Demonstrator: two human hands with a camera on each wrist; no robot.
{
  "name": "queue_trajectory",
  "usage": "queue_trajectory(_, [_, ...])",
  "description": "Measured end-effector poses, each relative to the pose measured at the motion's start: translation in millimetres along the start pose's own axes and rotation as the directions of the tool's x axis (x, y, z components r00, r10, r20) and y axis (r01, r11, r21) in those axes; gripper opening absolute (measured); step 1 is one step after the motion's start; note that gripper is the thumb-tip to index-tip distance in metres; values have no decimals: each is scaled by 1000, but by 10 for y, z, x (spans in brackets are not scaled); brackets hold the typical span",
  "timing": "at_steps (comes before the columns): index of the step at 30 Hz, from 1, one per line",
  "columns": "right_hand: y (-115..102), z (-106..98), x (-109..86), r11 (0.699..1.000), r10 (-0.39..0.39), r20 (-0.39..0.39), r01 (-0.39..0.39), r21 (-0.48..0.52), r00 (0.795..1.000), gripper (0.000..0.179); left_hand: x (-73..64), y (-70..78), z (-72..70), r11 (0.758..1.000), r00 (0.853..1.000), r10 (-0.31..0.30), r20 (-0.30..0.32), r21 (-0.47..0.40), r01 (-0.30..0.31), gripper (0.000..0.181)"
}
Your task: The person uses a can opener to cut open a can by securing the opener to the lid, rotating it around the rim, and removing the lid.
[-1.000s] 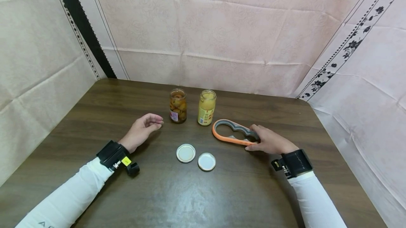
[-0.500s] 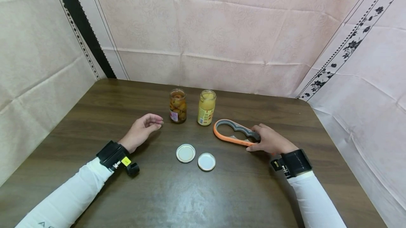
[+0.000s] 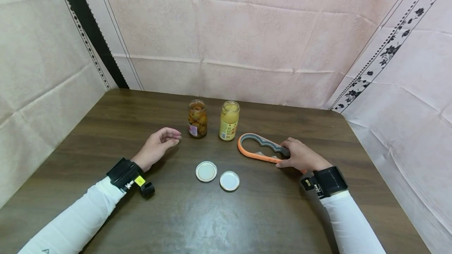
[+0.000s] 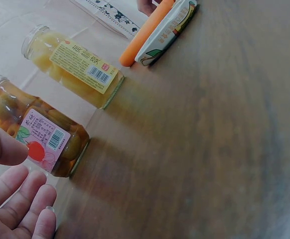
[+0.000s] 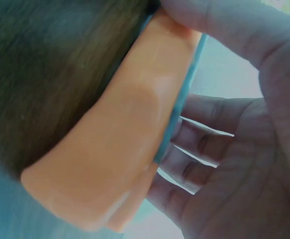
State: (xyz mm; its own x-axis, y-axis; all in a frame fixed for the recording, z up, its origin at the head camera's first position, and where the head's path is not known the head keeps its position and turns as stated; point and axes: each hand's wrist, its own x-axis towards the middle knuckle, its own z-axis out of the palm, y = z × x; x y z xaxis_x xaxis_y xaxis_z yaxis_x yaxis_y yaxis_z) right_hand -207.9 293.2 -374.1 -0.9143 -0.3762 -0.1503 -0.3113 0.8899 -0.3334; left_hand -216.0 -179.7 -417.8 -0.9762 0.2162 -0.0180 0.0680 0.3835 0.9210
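My right hand (image 3: 303, 156) grips the handle end of an orange and grey jar opener (image 3: 257, 155), which lies on the table. In the right wrist view the thumb is at one edge of the opener's orange body (image 5: 120, 119) and the fingers are behind it. My left hand (image 3: 157, 148) is over the table with loosely bent fingers and holds nothing. Just beyond its fingertips stands a lidless glass jar of brown fruit (image 3: 197, 123). To the right of that jar is a lidless jar with yellow contents (image 3: 228, 126). Both stand upright.
Two round lids, a left one (image 3: 206, 171) and a right one (image 3: 229, 181), lie with pale insides up on the wooden table (image 3: 169, 214). Cloth-covered walls, including the back wall (image 3: 247, 42), rise behind and at both sides.
My right hand and the jar opener have shifted very slightly to the right. The left hand, jars and lids stay where they were.
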Motion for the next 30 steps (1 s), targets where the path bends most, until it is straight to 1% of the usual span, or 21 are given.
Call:
queue_trajectory(8, [1,-2,4,1000,-1,8,1,-17,1000,66,5,-14,-4,1000,1000,-1,1,1,1,30])
queue_trajectory(12, [-25,-15,1,999,8,11,-8,-40,1000,65,7,1,0,1000,1000,15,-5,6,-15,29])
queue_trajectory(17, [-99,-38,-15,999,11,-3,-11,-52,1000,59,6,35,5,998,999,43,2,49,-43,28])
queue_trajectory(21, [-181,-58,-40,998,-16,-39,13,-56,999,54,-2,64,7,995,998,60,13,77,-60,29])
queue_trajectory(25, [-269,-60,-64,995,-70,-89,64,-75,994,59,-15,101,13,988,996,82,18,133,-84,31])
queue_trajectory(27, [-318,-58,-75,992,-100,-116,90,-93,988,64,-28,130,21,978,994,107,21,177,-109,32])
queue_trajectory(30, [-396,-53,-94,984,-150,-161,131,-123,975,70,-57,192,39,956,987,155,32,249,-159,37])
